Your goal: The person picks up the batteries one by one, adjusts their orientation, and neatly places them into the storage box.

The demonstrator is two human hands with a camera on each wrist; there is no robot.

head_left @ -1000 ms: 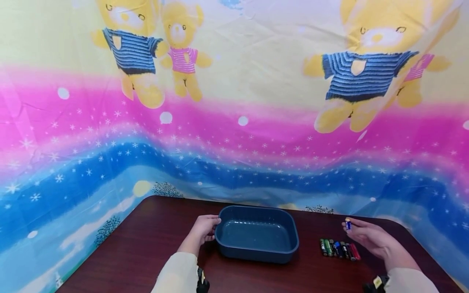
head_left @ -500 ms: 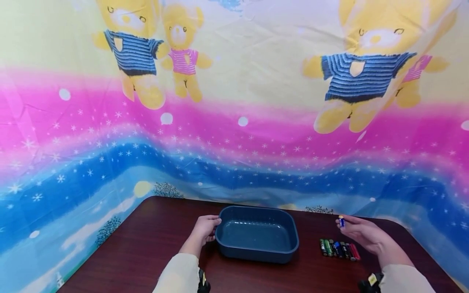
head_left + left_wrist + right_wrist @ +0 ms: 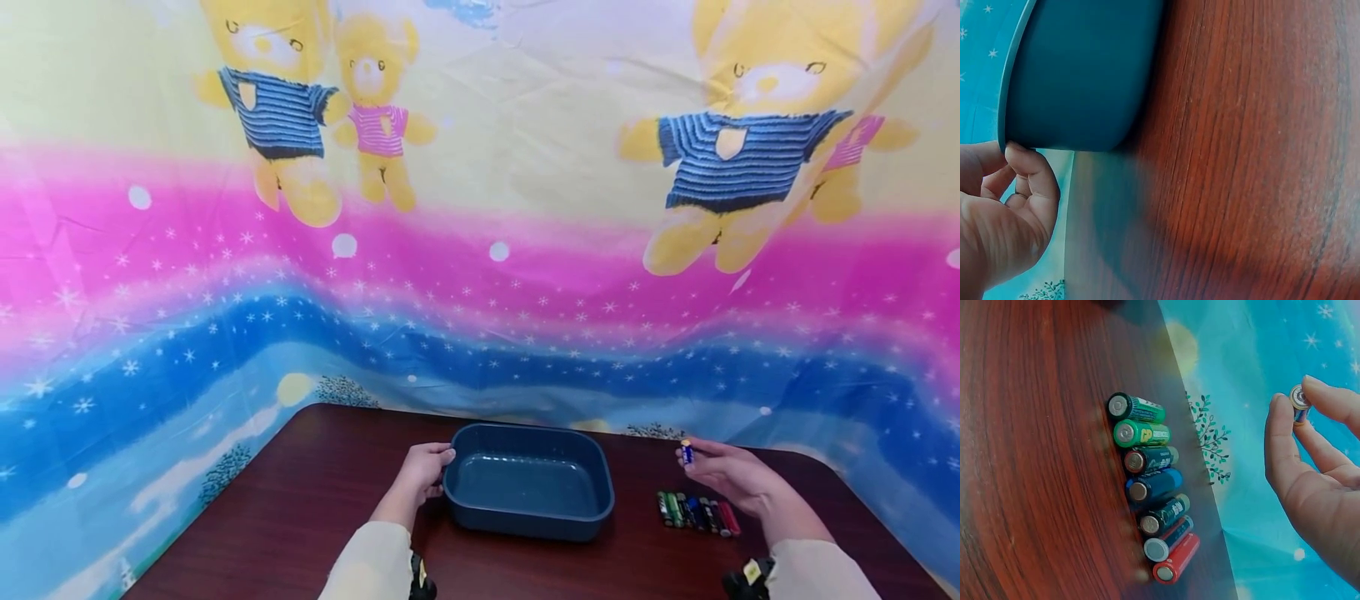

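Note:
My left hand grips the left end of a dark blue rectangular plastic basin, thumb at the rim; the left wrist view shows the thumb and fingers at the edge of the basin. My right hand holds a small blue battery with a yellowish end upright between thumb and fingertips, raised above the table. In the right wrist view one round end of that battery faces the camera. Below and left of the right hand, several batteries lie side by side in a row.
The dark red-brown wooden table has rounded far corners. Behind it hangs a cloth backdrop printed with bears and snowflakes. In the right wrist view the row runs from a green battery to a red battery.
My right hand has moved left with the battery, from right of the row to behind its middle. The left hand keeps its grip on the basin, and the row lies as before.

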